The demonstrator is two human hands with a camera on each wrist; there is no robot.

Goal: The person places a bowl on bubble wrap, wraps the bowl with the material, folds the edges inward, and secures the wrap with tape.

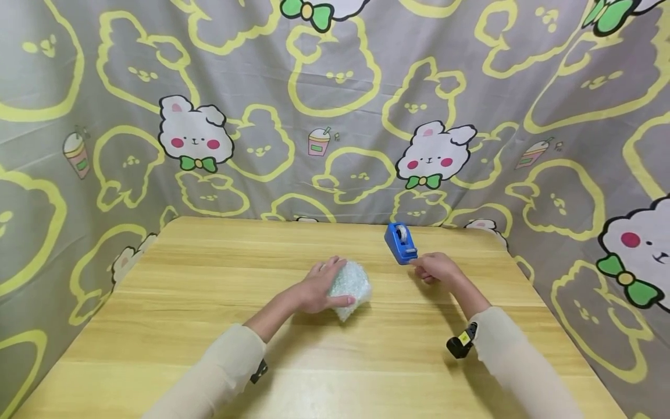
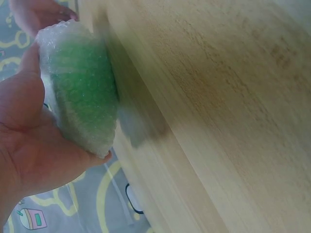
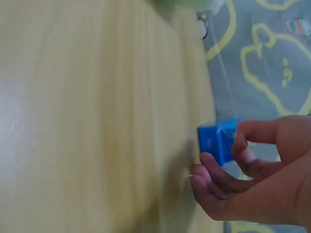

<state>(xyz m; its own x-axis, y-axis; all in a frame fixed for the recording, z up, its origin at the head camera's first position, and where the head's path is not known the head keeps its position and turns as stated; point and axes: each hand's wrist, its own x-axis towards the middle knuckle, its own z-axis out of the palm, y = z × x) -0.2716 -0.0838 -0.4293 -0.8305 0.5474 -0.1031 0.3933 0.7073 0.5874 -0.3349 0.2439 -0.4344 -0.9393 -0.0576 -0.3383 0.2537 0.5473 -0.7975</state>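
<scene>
My left hand [image 1: 316, 291] grips a bubble-wrapped bundle [image 1: 352, 285], thumb on the near side and fingers over the far side. Green shows through the clear bubble wrap [image 2: 82, 87] in the left wrist view; the wrapped thing itself is hidden. At the front end of a blue tape dispenser [image 1: 396, 244] is my right hand [image 1: 438, 269]. Its thumb and forefinger come together in a pinch by the cutter, where a faint whitish streak of tape shows. The other fingers [image 3: 214, 184] of that hand are curled. A pale roll of tape [image 1: 402, 233] sits in the dispenser.
The wooden table [image 1: 209, 262] carries the bundle and the dispenser, which stands close to its back edge. A grey cloth [image 1: 262, 81] printed with yellow outlines and white cartoon animals hangs behind and beside the table.
</scene>
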